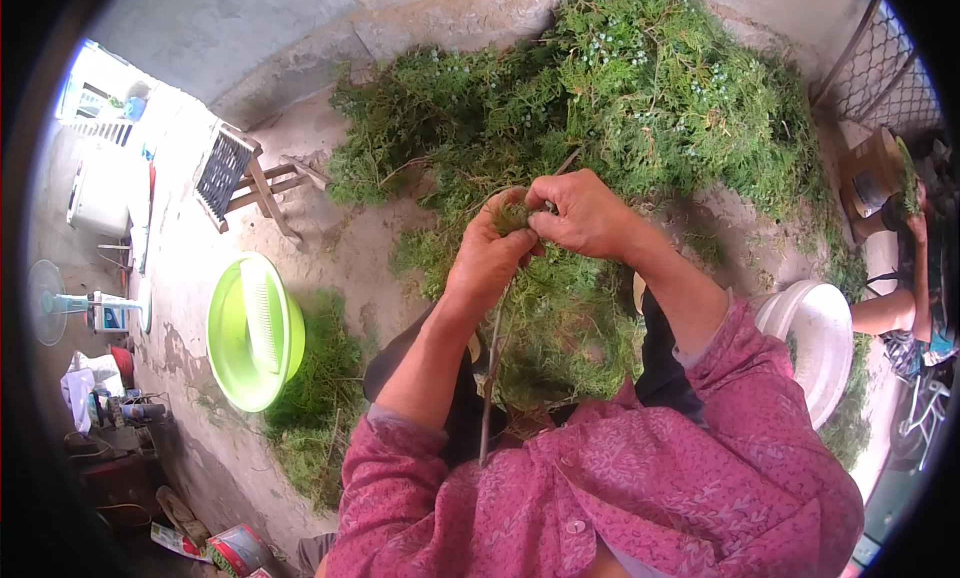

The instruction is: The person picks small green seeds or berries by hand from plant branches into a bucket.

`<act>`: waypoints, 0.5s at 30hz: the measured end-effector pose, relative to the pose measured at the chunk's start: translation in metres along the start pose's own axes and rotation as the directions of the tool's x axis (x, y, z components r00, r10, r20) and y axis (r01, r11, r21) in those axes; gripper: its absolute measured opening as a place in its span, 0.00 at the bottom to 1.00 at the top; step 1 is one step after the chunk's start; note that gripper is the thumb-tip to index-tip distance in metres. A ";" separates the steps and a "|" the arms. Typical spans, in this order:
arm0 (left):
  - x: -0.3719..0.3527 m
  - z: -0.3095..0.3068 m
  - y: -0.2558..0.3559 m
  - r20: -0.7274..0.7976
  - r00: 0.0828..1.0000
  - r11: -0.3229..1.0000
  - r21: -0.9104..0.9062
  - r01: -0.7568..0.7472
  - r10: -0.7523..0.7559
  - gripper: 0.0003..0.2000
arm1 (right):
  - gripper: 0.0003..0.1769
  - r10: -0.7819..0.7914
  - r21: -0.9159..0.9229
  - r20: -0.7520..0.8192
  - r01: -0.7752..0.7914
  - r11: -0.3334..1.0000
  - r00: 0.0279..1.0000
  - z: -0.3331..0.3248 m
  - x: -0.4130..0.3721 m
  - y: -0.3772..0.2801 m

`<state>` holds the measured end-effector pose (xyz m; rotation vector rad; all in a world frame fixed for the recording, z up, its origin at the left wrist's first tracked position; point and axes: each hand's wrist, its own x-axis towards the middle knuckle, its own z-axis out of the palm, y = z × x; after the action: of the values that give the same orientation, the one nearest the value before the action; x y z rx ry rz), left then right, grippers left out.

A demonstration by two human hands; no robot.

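Note:
My left hand (495,240) is closed around a small bunch of green evergreen sprigs (512,217), in front of my chest. My right hand (588,216) meets it there, thumb and fingers pinched together at the bunch; a small dark bit shows at its fingertips, too small to name. From beneath my hands a thin bare branch (489,378) slants down to my lap. Cut evergreen foliage (565,323) lies on the floor between my legs. Beyond my hands rises a large heap of evergreen branches (650,88) with pale bluish cones.
A lime-green basin (222,328) holding a ribbed light-green piece stands at left, beside more foliage (315,408). Behind it is a wooden folding stool (260,183). A white bucket (825,348) is at right, near another person's arm (922,268). A fan (48,303) stands far left.

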<state>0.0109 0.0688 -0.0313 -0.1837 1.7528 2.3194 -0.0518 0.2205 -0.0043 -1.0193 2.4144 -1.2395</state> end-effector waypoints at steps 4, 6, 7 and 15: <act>0.002 -0.003 0.001 0.010 1.000 1.000 -0.022 0.003 -0.003 0.21 | 0.09 0.030 0.076 -0.109 -0.021 0.997 0.994 0.006 -0.001 0.000; 0.000 -0.002 0.004 -0.002 1.000 1.000 -0.013 0.023 -0.023 0.21 | 0.09 0.040 0.107 -0.108 -0.029 0.994 0.993 0.005 0.001 -0.001; -0.001 -0.002 0.005 -0.013 0.999 0.999 -0.003 0.043 -0.043 0.21 | 0.08 0.212 0.308 -0.084 -0.177 0.935 0.974 0.002 0.003 -0.005; -0.001 -0.004 0.002 -0.041 0.999 0.999 0.040 0.016 -0.014 0.21 | 0.08 0.221 0.774 0.225 -0.312 0.551 0.949 -0.025 -0.001 -0.018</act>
<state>0.0116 0.0641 -0.0302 -0.2378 1.8090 2.2832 -0.0556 0.2295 0.0249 -0.3816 1.4968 -1.8182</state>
